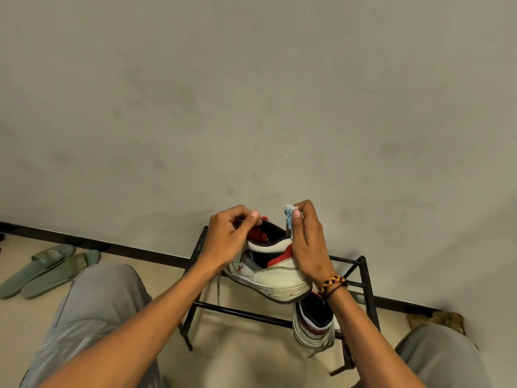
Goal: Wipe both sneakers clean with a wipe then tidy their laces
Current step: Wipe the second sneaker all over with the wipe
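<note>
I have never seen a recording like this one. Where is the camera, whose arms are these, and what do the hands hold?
There is no machine here. The one picture comes from a camera worn on a person's head, looking forward and down, so the arms and grey trouser knees belong to that person, who faces a plain wall.

The left hand grips the top of a white, red and dark sneaker, near its opening. The right hand lies against the sneaker's side and pinches a pale blue wipe between thumb and fingers.

Below them stands a black metal rack. The second sneaker rests on its bars, its lace hanging down. A pair of green slippers lies on the floor at the left.
</note>
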